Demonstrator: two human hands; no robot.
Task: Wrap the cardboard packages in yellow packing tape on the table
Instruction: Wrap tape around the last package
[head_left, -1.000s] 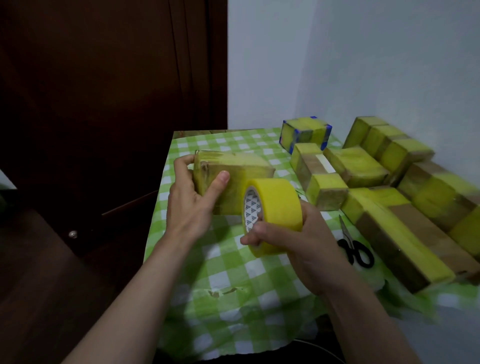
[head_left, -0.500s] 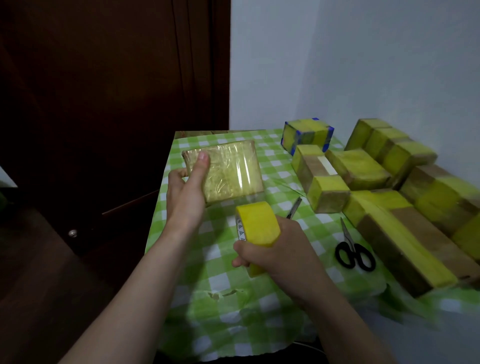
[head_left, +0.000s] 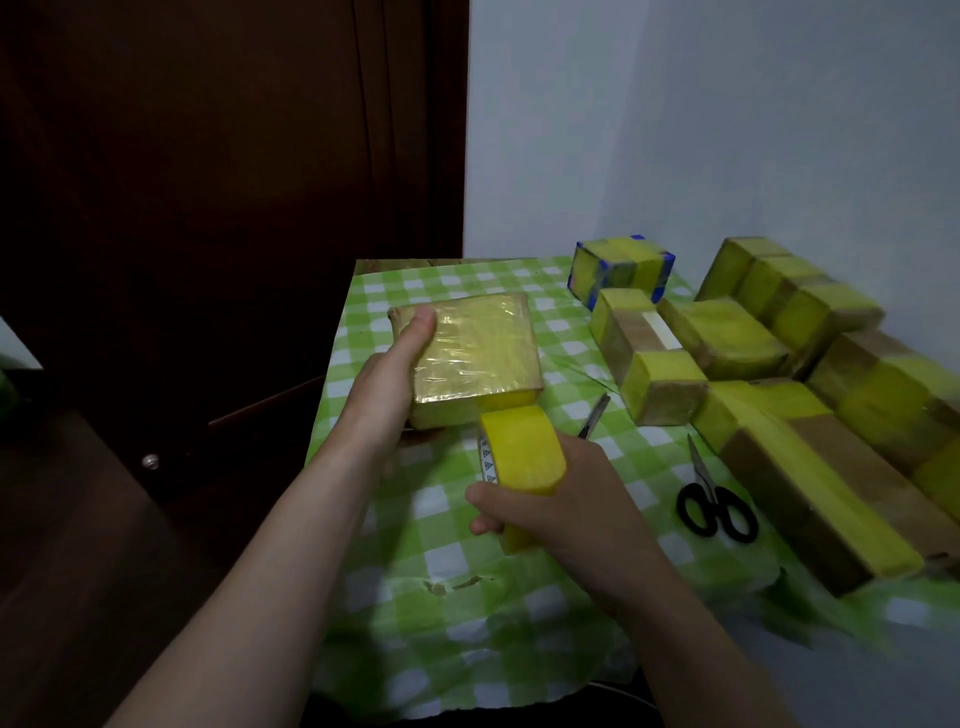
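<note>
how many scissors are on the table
1 for sure: black-handled scissors on the cloth, right of the right hand. A blade tip pokes out behind that hand; possibly a second pair, handles hidden.

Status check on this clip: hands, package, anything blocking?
Left hand grips package. Right hand grips tape roll, strip runs to package. Scissors off right, nothing blocking.
</note>
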